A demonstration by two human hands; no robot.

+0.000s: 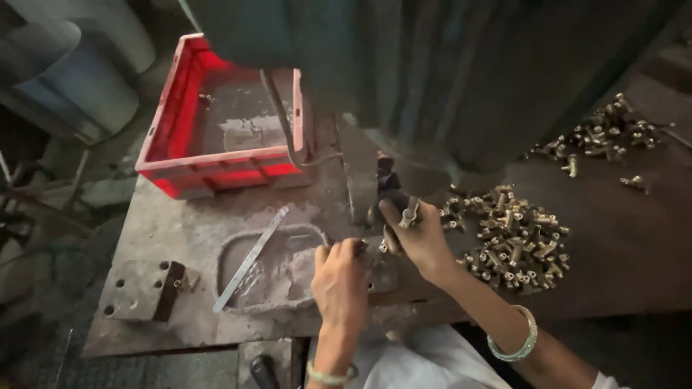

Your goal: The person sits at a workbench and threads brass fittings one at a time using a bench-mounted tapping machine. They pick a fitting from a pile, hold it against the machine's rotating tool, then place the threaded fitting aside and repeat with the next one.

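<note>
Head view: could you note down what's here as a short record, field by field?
right hand: holds a small brass fitting at the machine
left hand: closed on something small beside it; what, I cannot tell
pile: brass fittings right of the hands
second pile: far right
crate: red, far left
strip: flat metal, lying in a shallow tray
block: metal, with holes, near left

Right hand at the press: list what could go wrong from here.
1. The right hand holds a small brass fitting right under the press tooling; fingers could get pinched.
2. The left hand works close beside it, so the hands may collide.
3. The brass parts pile lies loose by the forearm and could scatter.
</note>
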